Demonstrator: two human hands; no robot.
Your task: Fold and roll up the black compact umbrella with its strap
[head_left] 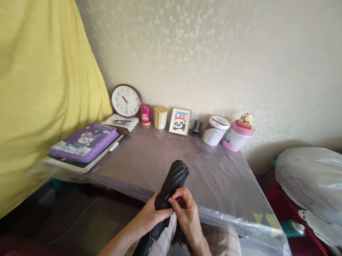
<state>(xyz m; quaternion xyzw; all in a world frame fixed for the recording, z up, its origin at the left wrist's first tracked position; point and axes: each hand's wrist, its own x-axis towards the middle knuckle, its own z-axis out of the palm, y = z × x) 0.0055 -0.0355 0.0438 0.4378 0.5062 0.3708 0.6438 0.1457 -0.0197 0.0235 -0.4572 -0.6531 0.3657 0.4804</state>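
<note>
A folded black umbrella [176, 177] slants across the near edge of the table, its handle running down toward my lap. My left hand [154, 216] is wrapped round its middle, with the thumb lying across the fabric. From the right side, my right hand [188, 214] pinches at the umbrella's cloth with thumb and forefinger. Whether a strap or only a fold of fabric lies in that pinch is too small to make out.
The table [146, 153] has a clear plastic cover. At its left lies a purple case [86, 142] on books. Along the wall stand a clock [126, 101], a pink can [145, 115], a yellow can [160, 118], a framed panda picture [180, 121] and two tubs [215, 131].
</note>
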